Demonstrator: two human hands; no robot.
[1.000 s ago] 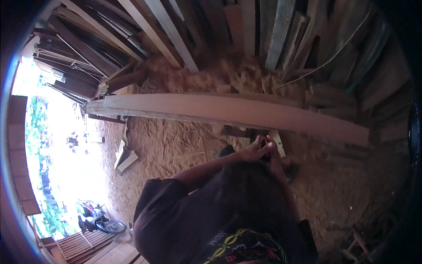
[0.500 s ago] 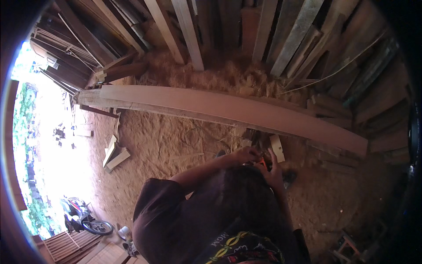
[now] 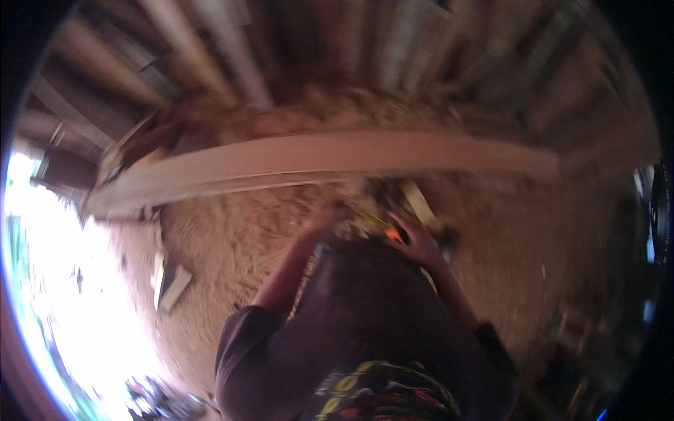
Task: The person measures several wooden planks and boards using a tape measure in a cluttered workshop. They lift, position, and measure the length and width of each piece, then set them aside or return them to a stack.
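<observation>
My right hand (image 3: 417,247) is wrapped round an orange and black tape measure (image 3: 395,235) in front of my body. A short length of yellow blade (image 3: 372,219) runs out of its case to the left. At the blade's outer end is my left hand (image 3: 333,215), closed on it, though motion smears the fingers. Just beyond both hands a long reddish-brown plank (image 3: 337,156) lies crosswise on a timber support. Neither hand touches the plank.
Boards (image 3: 232,49) lean upright along the far side. Sawdust covers the ground (image 3: 232,238). Wood offcuts (image 3: 175,288) lie at the left, and a pale block (image 3: 419,203) lies beyond my right hand. A motorcycle (image 3: 158,400) stands at lower left, beside the bright opening.
My hands have moved apart, and yellow blade now shows between them. The view has swung, so the plank sits more level and the picture is blurred.
</observation>
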